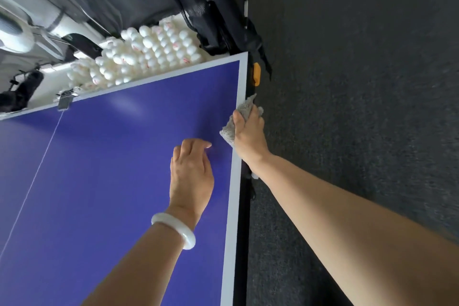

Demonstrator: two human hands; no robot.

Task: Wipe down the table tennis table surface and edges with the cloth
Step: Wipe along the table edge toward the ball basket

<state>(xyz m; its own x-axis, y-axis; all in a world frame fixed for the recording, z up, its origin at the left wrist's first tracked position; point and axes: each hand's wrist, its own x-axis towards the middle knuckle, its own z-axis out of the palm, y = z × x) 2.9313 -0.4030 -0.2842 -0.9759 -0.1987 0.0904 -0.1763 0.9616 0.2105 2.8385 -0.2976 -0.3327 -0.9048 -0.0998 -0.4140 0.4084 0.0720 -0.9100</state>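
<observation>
Cloth [229, 133] is draping over the table [99, 181] at its right edge near the far corner, mostly hiding under the right hand [248, 133] gripping it; the left hand [192, 171] is resting loosely curled, empty, on the blue top.

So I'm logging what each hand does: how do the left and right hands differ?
The right hand grips the grey cloth over the table's side edge; the left hand holds nothing, fingertips resting on the blue surface. The left wrist wears a white bangle; the right wrist is bare. Both are near the table corner.
</observation>
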